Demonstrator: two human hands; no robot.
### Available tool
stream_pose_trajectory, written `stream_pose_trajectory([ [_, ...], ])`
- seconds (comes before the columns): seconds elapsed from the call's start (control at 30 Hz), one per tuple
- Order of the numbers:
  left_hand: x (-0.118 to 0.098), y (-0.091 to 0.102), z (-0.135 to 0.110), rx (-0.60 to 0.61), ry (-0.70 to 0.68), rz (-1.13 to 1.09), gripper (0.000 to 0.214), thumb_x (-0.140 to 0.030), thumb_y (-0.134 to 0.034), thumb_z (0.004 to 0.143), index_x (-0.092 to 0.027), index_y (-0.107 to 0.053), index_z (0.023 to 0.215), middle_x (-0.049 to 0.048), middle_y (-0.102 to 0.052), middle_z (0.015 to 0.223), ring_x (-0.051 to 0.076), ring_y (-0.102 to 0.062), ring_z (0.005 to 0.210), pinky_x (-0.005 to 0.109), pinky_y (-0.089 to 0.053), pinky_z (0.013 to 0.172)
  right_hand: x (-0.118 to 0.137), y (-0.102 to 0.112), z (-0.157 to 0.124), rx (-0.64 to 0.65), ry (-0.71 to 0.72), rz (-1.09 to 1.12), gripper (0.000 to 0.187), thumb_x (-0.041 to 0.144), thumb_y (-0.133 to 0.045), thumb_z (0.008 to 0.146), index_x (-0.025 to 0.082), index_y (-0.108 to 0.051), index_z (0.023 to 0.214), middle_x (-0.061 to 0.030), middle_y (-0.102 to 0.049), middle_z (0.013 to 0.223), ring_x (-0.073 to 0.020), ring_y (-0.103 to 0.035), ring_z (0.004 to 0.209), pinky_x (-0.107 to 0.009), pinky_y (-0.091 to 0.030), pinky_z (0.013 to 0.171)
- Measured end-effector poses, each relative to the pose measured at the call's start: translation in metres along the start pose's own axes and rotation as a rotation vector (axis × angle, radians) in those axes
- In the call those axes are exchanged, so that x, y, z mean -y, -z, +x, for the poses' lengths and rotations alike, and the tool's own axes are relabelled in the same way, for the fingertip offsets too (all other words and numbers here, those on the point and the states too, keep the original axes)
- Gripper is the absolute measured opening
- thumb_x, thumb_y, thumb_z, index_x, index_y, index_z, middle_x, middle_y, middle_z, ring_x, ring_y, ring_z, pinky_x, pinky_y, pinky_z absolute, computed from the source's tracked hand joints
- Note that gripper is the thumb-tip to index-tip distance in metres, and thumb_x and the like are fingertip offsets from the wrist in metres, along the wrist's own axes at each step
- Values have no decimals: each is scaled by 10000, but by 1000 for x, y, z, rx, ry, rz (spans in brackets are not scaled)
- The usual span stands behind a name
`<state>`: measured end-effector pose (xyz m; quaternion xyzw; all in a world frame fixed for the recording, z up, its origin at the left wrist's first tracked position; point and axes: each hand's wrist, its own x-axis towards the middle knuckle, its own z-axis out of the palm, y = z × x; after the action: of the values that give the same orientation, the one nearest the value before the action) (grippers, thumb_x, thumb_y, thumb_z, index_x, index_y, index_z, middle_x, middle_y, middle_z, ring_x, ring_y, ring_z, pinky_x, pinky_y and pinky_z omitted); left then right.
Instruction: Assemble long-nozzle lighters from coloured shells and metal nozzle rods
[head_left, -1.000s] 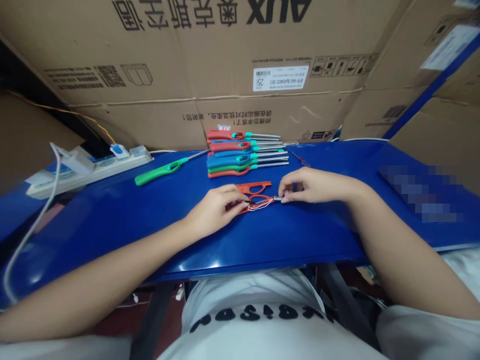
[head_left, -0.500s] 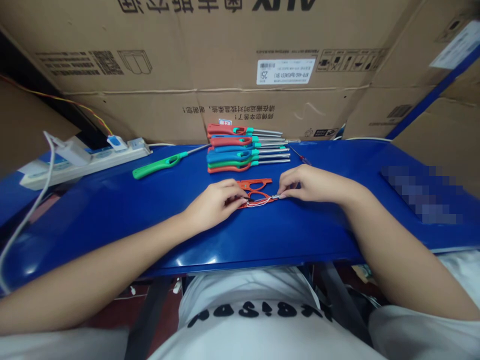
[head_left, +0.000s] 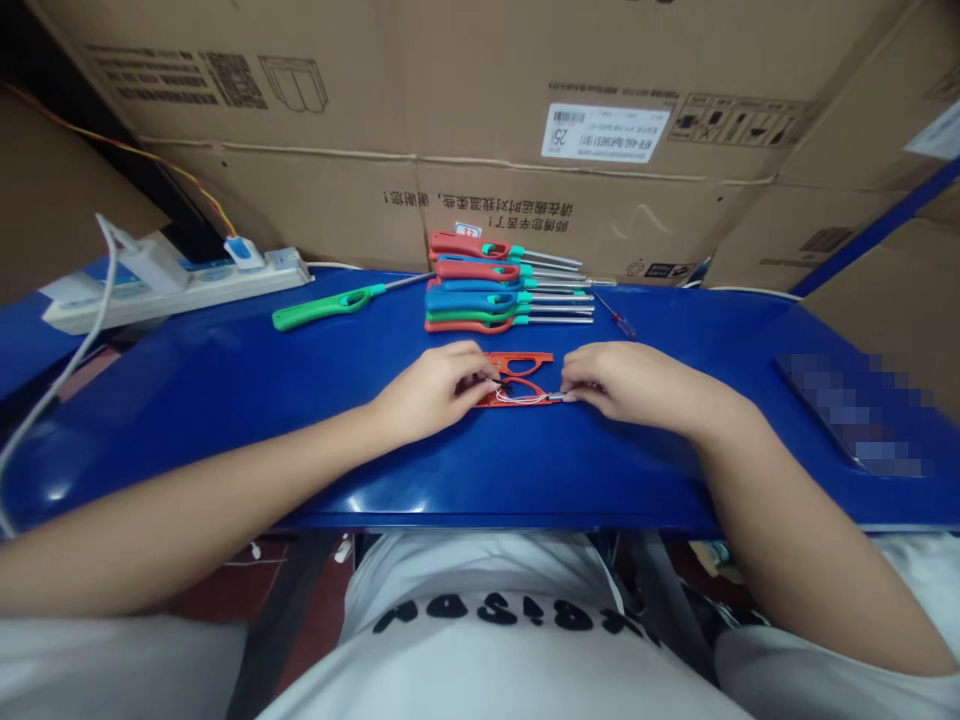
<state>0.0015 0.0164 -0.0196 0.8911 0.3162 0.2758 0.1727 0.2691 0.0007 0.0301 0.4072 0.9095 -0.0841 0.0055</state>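
Observation:
An opened red lighter shell (head_left: 523,393) with white wires lies on the blue table (head_left: 225,400) between my hands. My left hand (head_left: 435,388) pinches its left end, fingers closed on the shell and wires. My right hand (head_left: 622,380) pinches a small metal tube (head_left: 556,397) at the shell's right end. A second red shell half (head_left: 525,360) lies just behind. Further back sits a stack of finished long-nosed lighters (head_left: 480,285) in red, blue and green.
A single green lighter (head_left: 330,304) lies to the left of the stack. A white power strip (head_left: 172,285) with plugs and a cable sits at the back left. A small red screwdriver (head_left: 619,320) lies behind my right hand. Cardboard boxes (head_left: 480,130) wall the rear.
Both hands stayed pinched on the red shell and its wires with only slight finger shifts. The camera tilted a little, so the scene sits slightly differently.

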Motion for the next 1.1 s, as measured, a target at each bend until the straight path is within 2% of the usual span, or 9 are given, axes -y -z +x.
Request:
stream_pose_trajectory([
  [0.17,1,-1,0,-16,-7,5,125,-217,-606,953,-158,-715,968,45,-676,966,133,-642,785,240,-508,721,-1,-1,1,16,-21,6,142,103,-557,864,176,-627,764,-52,-686,867,-172,-590,759,-274,-359,668],
  [0.37,0,-1,0,-28,-15,15,126,-220,-608,956,-157,-717,967,42,-675,955,132,-643,775,247,-520,739,2,0,1,18,-45,-78,168,91,-542,876,171,-647,772,-56,-699,867,-186,-599,770,-284,-340,656],
  [0.53,0,-1,0,-28,-17,15,129,-216,-611,955,-145,-718,960,47,-671,946,129,-640,762,243,-517,731,3,1,1,12,-44,-70,138,120,-582,877,167,-654,769,-57,-700,853,-177,-590,732,-282,-347,649],
  [0.7,0,-1,0,-31,-16,11,123,-212,-607,953,-155,-715,952,46,-677,943,135,-644,769,247,-522,739,1,0,1,20,8,-28,166,75,-556,868,164,-664,780,-62,-701,868,-177,-607,754,-281,-377,689],
  [0.93,1,-1,1,-25,-11,10,123,-215,-618,948,-151,-722,951,43,-675,929,131,-641,765,236,-509,732,5,-3,2,2,2,-59,154,108,-575,871,172,-643,748,-56,-693,841,-179,-591,729,-286,-360,650],
  [1.1,0,0,1,-27,-4,3,131,-219,-608,949,-155,-722,964,45,-667,923,139,-640,784,238,-505,722,-1,-1,0,15,11,81,130,174,-607,900,173,-679,792,-53,-688,836,-170,-601,732,-277,-399,662],
])
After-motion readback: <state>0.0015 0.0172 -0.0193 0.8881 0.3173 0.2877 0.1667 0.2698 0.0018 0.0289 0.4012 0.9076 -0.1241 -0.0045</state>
